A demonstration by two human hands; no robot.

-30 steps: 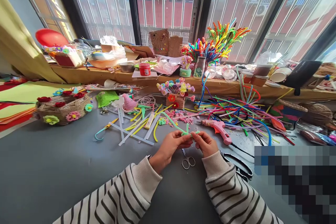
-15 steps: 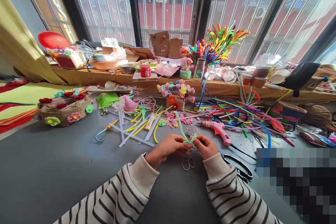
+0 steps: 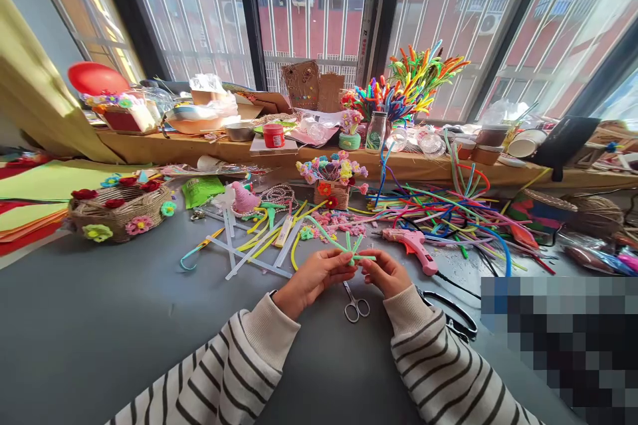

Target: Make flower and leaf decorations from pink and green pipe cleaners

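Head view: L hand (image 3: 319, 273) pinches green pipe-cleaner piece (image 3: 351, 259) above the surface (image 3: 149, 319); R hand (image 3: 391, 275) narrow at its hub, grip can't tell. Prob. v. light, fuzzy, bendy; best held at hub, not ends

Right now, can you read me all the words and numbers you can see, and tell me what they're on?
No word or number is clear enough to read for sure.
Window frame: small marks run down it, too blurred to read.
Red jar: a pale label, print too small.
Green packet: faint marks, too blurred to read.
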